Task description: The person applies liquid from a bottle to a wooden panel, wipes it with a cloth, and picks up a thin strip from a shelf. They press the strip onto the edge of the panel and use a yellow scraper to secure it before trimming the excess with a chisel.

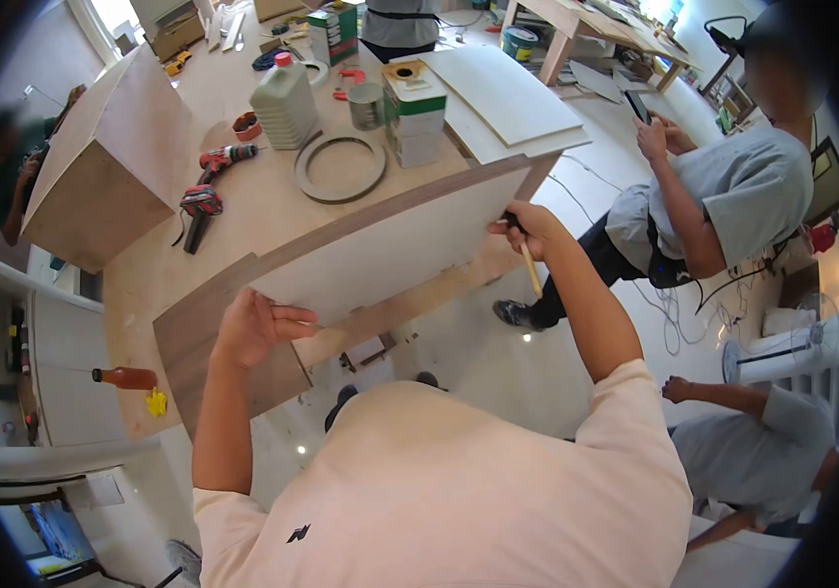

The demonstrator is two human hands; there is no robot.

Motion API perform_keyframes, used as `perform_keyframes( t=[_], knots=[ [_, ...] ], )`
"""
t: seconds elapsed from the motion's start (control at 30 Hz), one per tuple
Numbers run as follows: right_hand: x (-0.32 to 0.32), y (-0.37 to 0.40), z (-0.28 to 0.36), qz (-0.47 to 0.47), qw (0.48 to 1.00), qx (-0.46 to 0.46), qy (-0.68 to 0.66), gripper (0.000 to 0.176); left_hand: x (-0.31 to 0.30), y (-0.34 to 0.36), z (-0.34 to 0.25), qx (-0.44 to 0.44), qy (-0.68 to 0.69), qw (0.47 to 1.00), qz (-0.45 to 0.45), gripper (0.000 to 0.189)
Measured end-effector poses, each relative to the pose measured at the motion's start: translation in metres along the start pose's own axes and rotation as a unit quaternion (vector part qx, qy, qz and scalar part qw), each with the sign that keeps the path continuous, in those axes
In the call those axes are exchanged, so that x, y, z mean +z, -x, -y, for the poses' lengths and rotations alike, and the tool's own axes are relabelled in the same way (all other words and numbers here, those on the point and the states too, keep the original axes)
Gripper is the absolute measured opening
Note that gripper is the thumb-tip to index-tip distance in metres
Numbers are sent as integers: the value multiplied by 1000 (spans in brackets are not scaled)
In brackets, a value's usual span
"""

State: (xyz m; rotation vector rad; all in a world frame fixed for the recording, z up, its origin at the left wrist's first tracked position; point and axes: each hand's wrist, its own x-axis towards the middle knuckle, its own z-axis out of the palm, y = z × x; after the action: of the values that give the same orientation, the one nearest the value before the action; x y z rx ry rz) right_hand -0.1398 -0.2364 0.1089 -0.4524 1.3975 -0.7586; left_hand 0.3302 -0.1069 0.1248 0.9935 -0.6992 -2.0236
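A long panel (410, 250) with a white face and brown wood-grain edge lies tilted along the table's near side. At its left end is my left hand (261, 328), fingers stretched out side by side against the lower edge and thumb near the corner. My right hand (529, 231) is closed at the panel's right end. From it a thin tan wooden stick (531, 272) points down, with a dark piece at the fingertips; I cannot tell what tool this is. Below my left hand a brown wood-grain board (233, 367) lies on the table.
On the worktable (145, 284) are a red drill (206, 191), an edging roll (339, 169), a white jug (284, 103), an open can (367, 106) and a green-white tin (415, 122). A wooden box (96, 167) stands left. People stand right, one holding a phone (638, 108); cables (669, 314) cross the floor.
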Motion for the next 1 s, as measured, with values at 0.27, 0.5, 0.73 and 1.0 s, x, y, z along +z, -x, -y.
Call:
perform_keyframes(
  t=[0.27, 0.5, 0.73, 1.0],
  knots=[
    [26, 144, -11, -202, 900, -379, 72, 25, 4, 20, -31, 133, -410, 898, -89, 20],
    [191, 239, -33, -171, 771, -455, 412, 49, 7, -20, -33, 456, -482, 747, -47, 38],
    [259, 231, -68, -160, 692, -464, 529, 48, 10, -30, -22, 305, -244, 917, 79, 35],
    [297, 234, -74, -175, 709, -494, 471, 49, 5, -34, -16, 367, -302, 877, 65, 30]
  ],
)
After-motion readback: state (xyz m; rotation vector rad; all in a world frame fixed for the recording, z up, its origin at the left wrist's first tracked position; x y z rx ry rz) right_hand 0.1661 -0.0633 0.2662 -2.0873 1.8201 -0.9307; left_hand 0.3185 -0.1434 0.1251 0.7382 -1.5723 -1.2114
